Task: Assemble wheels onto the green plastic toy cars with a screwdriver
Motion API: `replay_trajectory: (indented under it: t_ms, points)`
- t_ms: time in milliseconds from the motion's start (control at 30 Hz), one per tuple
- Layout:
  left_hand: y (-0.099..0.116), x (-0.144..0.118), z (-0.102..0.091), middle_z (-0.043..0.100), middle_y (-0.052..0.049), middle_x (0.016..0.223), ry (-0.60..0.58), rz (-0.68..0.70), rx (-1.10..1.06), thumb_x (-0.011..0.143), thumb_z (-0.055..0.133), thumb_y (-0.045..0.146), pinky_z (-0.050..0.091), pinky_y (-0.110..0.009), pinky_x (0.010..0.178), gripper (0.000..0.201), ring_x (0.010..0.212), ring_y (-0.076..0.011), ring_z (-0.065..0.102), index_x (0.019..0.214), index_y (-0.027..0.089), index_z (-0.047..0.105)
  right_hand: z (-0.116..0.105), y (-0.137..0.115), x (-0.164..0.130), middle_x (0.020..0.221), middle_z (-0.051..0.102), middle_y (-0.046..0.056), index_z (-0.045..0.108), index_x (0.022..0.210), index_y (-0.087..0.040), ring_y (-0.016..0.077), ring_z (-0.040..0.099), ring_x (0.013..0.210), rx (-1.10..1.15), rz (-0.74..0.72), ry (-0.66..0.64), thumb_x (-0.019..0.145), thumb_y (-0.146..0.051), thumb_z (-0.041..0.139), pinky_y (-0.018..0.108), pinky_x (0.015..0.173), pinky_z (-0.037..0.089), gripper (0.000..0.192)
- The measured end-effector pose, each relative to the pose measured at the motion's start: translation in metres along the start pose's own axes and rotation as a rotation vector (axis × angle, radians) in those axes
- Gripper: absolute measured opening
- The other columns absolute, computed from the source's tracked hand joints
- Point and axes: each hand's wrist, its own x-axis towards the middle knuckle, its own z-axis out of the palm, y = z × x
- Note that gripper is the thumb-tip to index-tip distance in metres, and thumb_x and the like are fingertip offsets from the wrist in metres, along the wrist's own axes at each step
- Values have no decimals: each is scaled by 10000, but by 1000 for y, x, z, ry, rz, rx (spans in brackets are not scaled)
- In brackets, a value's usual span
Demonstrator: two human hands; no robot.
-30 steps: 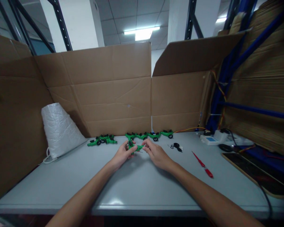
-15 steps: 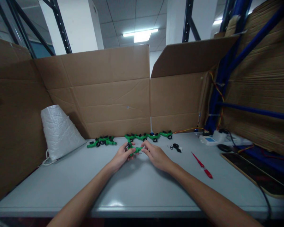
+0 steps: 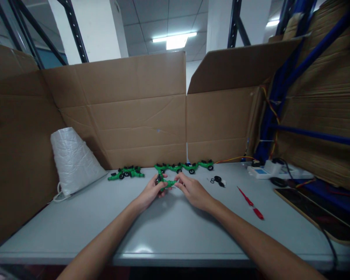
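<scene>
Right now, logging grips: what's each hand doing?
Left hand: closed on the green part.
Right hand: fingers pinching the same green part.

Two hands (image 3: 151, 191), one red screwdriver (image 3: 250, 202), one white cone (image 3: 72, 159).

One camera is riding on the person's head, looking forward and slightly down across the table (image 3: 169, 229). It is sitting near the front edge, taking in both forearms, the cardboard wall (image 3: 128, 112) behind, and the ceiling light (image 3: 175, 40) above. No second view is sharing the scene.
</scene>
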Motion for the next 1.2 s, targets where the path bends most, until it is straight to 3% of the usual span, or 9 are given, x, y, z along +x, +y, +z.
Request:
replay_trajectory:
  t_ms: [200, 500, 1200]
  points:
    - [-3, 1, 0, 657, 22, 753, -36, 22, -11, 824, 812, 438, 293, -215, 511, 606, 516, -87, 476, 1276, 167, 514, 3, -1, -1, 944, 677, 23, 574, 1117, -237, 215, 658, 854, 17, 9, -22, 1100, -304, 494, 300, 779, 430, 105]
    - [-2, 1, 1, 715, -25, 831, -21, -29, 4, 822, 842, 529, 301, -211, 515, 679, 523, -81, 498, 1291, 170, 507, 3, 4, 0, 954, 695, 36, 594, 1100, -233, 224, 665, 869, -5, 21, -11, 1091, -309, 506, 319, 787, 446, 117]
    - [5, -5, 5, 625, 45, 719, 11, 7, 53, 802, 867, 579, 272, -205, 504, 711, 499, -68, 448, 1280, 167, 540, 9, 6, -2, 937, 695, 30, 585, 1063, -230, 212, 657, 852, 29, -10, -38, 1091, -333, 507, 303, 770, 445, 132]
